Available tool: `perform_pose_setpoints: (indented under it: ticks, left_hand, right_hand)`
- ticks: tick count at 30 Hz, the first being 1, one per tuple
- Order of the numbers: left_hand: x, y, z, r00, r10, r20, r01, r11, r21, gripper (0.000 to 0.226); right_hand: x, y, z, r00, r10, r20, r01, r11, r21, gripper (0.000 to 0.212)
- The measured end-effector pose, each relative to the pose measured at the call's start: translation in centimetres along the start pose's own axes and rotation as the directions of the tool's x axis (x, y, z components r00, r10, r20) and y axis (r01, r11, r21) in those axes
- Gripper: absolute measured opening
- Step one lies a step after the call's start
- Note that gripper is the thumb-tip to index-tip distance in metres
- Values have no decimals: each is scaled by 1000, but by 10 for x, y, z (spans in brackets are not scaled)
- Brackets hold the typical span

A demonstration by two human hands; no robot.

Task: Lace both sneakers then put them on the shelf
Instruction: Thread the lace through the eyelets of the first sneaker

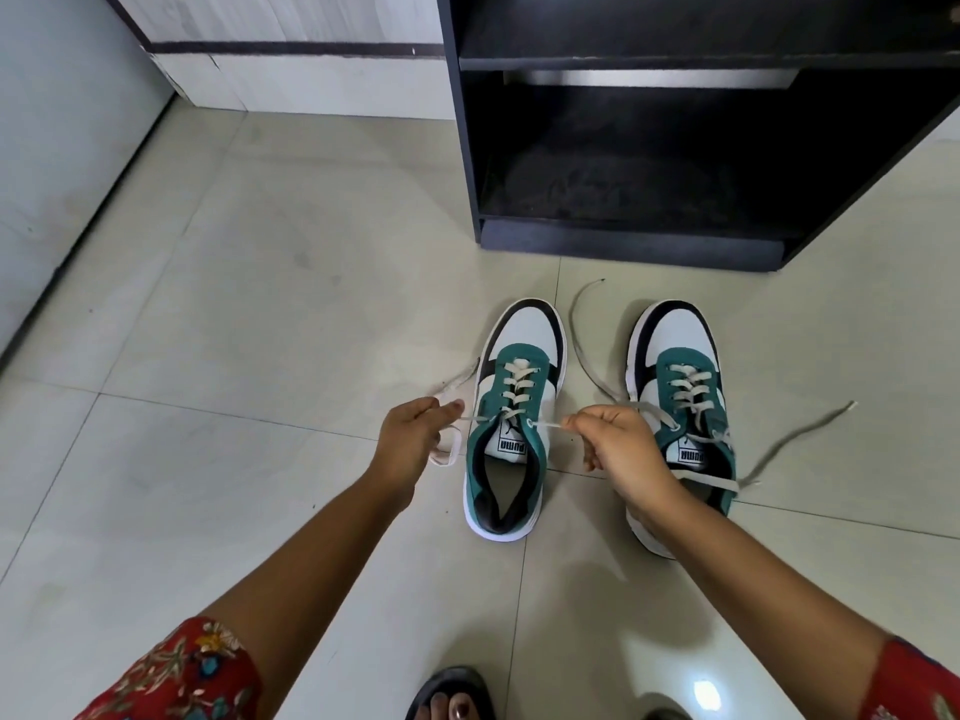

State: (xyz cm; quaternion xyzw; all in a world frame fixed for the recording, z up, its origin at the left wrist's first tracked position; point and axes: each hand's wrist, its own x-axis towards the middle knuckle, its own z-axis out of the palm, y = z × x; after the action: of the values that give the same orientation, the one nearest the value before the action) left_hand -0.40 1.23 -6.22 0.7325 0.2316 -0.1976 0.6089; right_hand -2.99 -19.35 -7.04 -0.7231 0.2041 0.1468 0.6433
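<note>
On the left, one lace end is pinched in the left hand (410, 439), fingers pressed together, slack looped below. The left sneaker (511, 423) sits on the floor (234, 304), laced to the top eyelets, the lace drawn taut both ways. The other end is pinched by the right hand (618, 449), fingers closed round it. Both ends should be pulled evenly before a knot is crossed. The right sneaker (680, 407) lies beside it, laces trailing loose. The shelf (628, 241) waits beyond, nothing placed in it.
</note>
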Motion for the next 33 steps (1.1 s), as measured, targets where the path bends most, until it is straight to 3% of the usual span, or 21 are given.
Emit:
perform_pose_setpoints:
  ticks: [7,10,12,13,15,17,18,20,23,25,28,30,33]
  left_hand:
    - [6,-9,-3,999,-7,-38,7,1000,6,42]
    - [7,-13,-2,999,54,4,-54,984,169,39]
    - [-1,-19,2,984,171,44,-173,881,441,31]
    - [-6,-24,3,971,235,42,-221,820,529,37]
    - [-20,-29,6,922,385,-39,-295,764,574,52]
    - [-31,-27,9,881,460,-115,-327,765,554,43]
    - [-34,-27,10,891,435,-133,-305,788,535,36]
    - [-37,-26,13,926,358,-123,-264,843,469,32]
    - [-38,-21,18,937,326,-126,-261,893,368,32]
    - [-40,-14,23,952,277,-129,-237,936,262,30]
    - [-44,2,30,985,147,-90,-146,989,23,22]
    - [-44,10,34,997,71,9,-70,993,-99,25]
    - [-39,15,37,995,74,60,-66,990,-126,18]
  right_hand:
    - [-1,0,-1,999,40,-8,-40,999,-18,54]
    - [-6,2,1,1000,11,18,-8,990,-140,45]
    - [-9,1,2,991,-43,128,90,918,-387,40]
    - [-11,0,2,981,-93,170,170,833,-526,32]
    - [-17,-4,1,945,-289,150,309,650,-694,29]
    - [-27,-11,-2,859,-502,94,410,569,-713,33]
    - [-32,-14,-3,849,-521,88,417,557,-718,33]
    - [-41,-13,1,926,-365,99,323,626,-710,37]
    - [-38,1,9,994,-102,48,112,855,-506,25]
    - [-33,2,16,1000,-18,-14,15,985,-174,15]
    - [-29,-8,22,996,82,25,-85,959,269,16]
    - [-27,-16,26,989,112,98,-142,913,383,15]
    - [-25,-20,31,976,154,156,-212,849,484,19]
